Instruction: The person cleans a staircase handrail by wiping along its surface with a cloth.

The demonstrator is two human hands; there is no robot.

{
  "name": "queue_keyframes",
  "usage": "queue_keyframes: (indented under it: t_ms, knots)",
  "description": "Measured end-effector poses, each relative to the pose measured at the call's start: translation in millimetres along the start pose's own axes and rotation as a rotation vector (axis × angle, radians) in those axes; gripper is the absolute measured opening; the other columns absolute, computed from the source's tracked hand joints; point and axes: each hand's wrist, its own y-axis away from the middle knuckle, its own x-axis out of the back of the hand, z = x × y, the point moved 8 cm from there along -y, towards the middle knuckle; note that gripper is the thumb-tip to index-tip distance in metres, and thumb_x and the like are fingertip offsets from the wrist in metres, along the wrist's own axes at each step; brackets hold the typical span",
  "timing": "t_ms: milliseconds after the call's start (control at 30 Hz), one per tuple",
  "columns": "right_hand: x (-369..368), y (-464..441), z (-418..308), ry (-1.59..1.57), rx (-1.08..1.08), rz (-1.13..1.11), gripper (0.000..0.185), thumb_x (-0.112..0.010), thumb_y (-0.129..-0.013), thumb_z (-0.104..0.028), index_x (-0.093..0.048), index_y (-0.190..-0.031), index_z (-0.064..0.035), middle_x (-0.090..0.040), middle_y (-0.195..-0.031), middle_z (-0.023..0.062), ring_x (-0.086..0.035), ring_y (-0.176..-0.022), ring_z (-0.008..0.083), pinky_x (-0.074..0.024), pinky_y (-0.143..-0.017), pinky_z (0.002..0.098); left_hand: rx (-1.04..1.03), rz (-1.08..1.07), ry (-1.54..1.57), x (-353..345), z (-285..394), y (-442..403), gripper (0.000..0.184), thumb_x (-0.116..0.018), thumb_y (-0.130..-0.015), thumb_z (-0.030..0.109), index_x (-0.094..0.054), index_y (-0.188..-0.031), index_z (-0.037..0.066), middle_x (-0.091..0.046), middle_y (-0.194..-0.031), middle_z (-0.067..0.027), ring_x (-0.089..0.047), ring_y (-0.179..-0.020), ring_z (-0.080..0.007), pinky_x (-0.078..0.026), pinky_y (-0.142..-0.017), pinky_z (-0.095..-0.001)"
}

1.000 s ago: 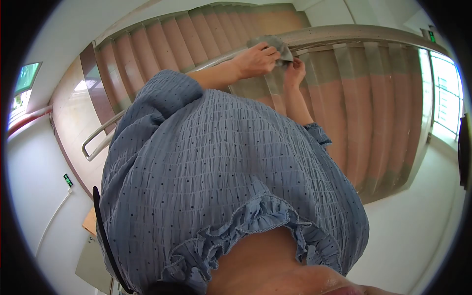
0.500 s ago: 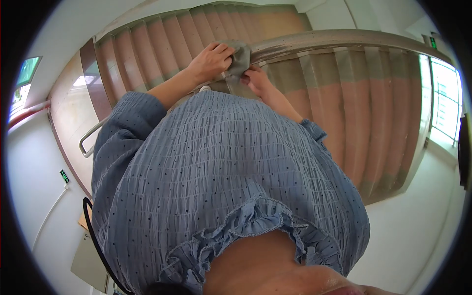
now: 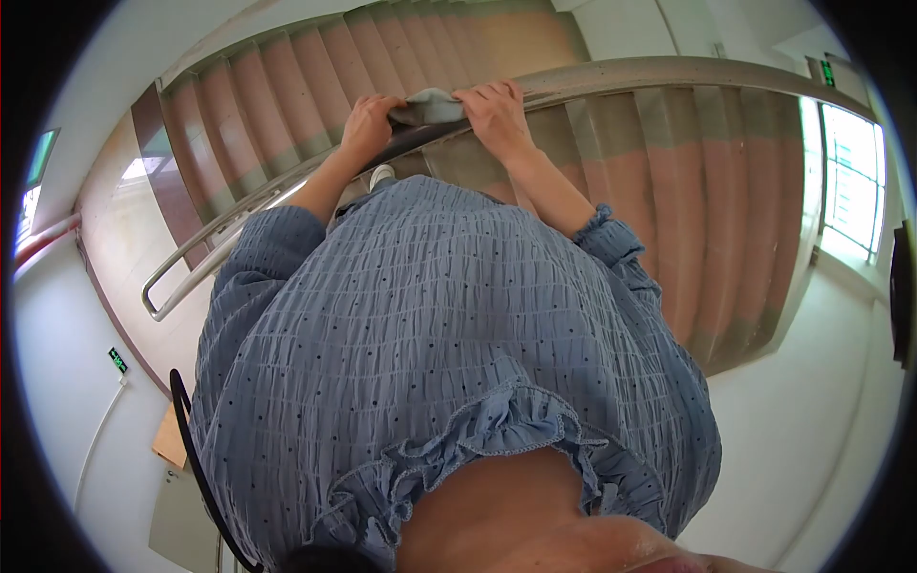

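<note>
A grey cloth (image 3: pixel 430 107) lies stretched over the handrail (image 3: pixel 630 72) in the head view, between my two hands. My left hand (image 3: pixel 366 129) has its fingers closed on the cloth's left end. At the right end my right hand (image 3: pixel 497 116) grips the cloth from above, fingers curled over the rail. The cloth's underside and the fingertips are hidden.
Stairs (image 3: pixel 688 191) with reddish treads run on the right of the rail, and another flight (image 3: pixel 287 91) rises on its left. A metal rail end (image 3: pixel 158 296) curves at the left. One white shoe (image 3: pixel 381 175) shows below my left hand. A barred window (image 3: pixel 850 181) is at the right.
The bunched cloth is now spread along the rail. My left hand has moved left to one end, and my right hand has come up from below the cloth onto its other end.
</note>
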Motion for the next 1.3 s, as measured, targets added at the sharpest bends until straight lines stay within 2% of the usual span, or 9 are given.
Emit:
queue_keyframes:
  t_ms: [100, 333, 433, 500, 667, 800, 933, 1000, 1300]
  knots:
    - [1, -2, 17, 0.052, 0.037, -0.063, 0.025, -0.052, -0.092, -0.014, -0.071, -0.106, -0.0198, -0.072, -0.099, 0.0028, -0.063, -0.105, 0.0227, -0.0353, -0.105, 0.0464, 0.044, -0.061, -0.004, -17, 9, -18, 0.045, -0.053, -0.073, -0.006, -0.074, -0.109, 0.011, -0.071, -0.107, -0.0123, -0.059, -0.105, -0.0358, -0.047, -0.097, -0.0407]
    - [73, -34, 107, 0.347, -0.129, -0.071, 0.014, -0.066, -0.089, -0.020, -0.072, -0.102, -0.0208, -0.072, -0.099, 0.0043, -0.064, -0.101, 0.0262, -0.0383, -0.101, 0.0459, -0.032, -0.126, 0.328, -55, 87, -88, 0.045, -0.048, -0.078, -0.005, -0.072, -0.113, 0.010, -0.070, -0.111, -0.0217, -0.065, -0.104, -0.0412, -0.050, -0.093, -0.0470]
    - [59, -33, 104, 0.344, -0.055, -0.107, 0.013, -0.067, -0.089, -0.021, -0.072, -0.101, -0.0199, -0.072, -0.102, 0.0017, -0.064, -0.102, 0.0258, -0.0388, -0.101, 0.0459, -0.024, -0.150, 0.293, -55, 70, -76, 0.045, -0.046, -0.079, -0.005, -0.072, -0.112, 0.010, -0.070, -0.108, -0.0215, -0.065, -0.105, -0.0407, -0.050, -0.093, -0.0462]
    - [20, -29, 88, 0.249, -0.086, -0.351, 0.017, -0.060, -0.090, -0.022, -0.073, -0.101, -0.0212, -0.072, -0.102, 0.0012, -0.064, -0.105, 0.0239, -0.0415, -0.100, 0.0487, -0.014, -0.140, 0.260, -47, 35, -54, 0.046, -0.046, -0.079, -0.006, -0.071, -0.113, 0.010, -0.071, -0.106, -0.0209, -0.065, -0.105, -0.0405, -0.050, -0.093, -0.0467]
    - [-23, -28, 42, 0.153, 0.064, -0.282, 0.018, -0.056, -0.092, -0.020, -0.073, -0.099, -0.0210, -0.071, -0.102, -0.0006, -0.064, -0.105, 0.0226, -0.0435, -0.097, 0.0474, 0.097, -0.094, 0.183, -25, -9, 3, 0.046, -0.045, -0.081, -0.006, -0.070, -0.115, 0.011, -0.070, -0.110, -0.0197, -0.065, -0.106, -0.0396, -0.050, -0.094, -0.0465]
    - [13, -60, 54, 0.166, 0.076, -0.035, 0.019, -0.053, -0.094, -0.020, -0.072, -0.098, -0.0217, -0.070, -0.101, -0.0005, -0.064, -0.104, 0.0222, -0.0442, -0.095, 0.0452, 0.041, 0.036, 0.210, -14, 33, -20, 0.045, -0.046, -0.083, -0.006, -0.069, -0.117, 0.012, -0.070, -0.108, -0.0205, -0.065, -0.104, -0.0399, -0.050, -0.092, -0.0468]
    - [36, -49, 75, 0.078, 0.059, -0.071, 0.017, -0.058, -0.094, -0.025, -0.070, -0.102, -0.0159, -0.071, -0.102, 0.0040, -0.064, -0.104, 0.0272, -0.0431, -0.094, 0.0470, 0.006, -0.020, 0.253, -40, 55, -25, 0.044, -0.046, -0.083, -0.006, -0.069, -0.116, 0.011, -0.069, -0.108, -0.0222, -0.065, -0.104, -0.0406, -0.050, -0.091, -0.0468]
    - [0, -23, 94, 0.053, -0.108, -0.523, 0.019, -0.059, -0.093, -0.026, -0.070, -0.103, -0.0137, -0.071, -0.099, 0.0080, -0.065, -0.101, 0.0301, -0.0438, -0.093, 0.0480, 0.015, -0.057, 0.271, -52, 45, -11, 0.043, -0.046, -0.083, -0.007, -0.070, -0.115, 0.010, -0.069, -0.109, -0.0221, -0.065, -0.104, -0.0407, -0.050, -0.092, -0.0463]
    - [-15, 13, 45, 0.057, -0.035, -0.530, 0.026, -0.063, -0.091, -0.035, -0.071, -0.106, -0.0154, -0.073, -0.102, 0.0072, -0.066, -0.105, 0.0308, -0.0445, -0.096, 0.0505, 0.054, -0.125, 0.309, -41, 26, 22, 0.042, -0.049, -0.080, -0.003, -0.071, -0.114, 0.009, -0.070, -0.110, -0.0210, -0.065, -0.106, -0.0392, -0.050, -0.093, -0.0445]
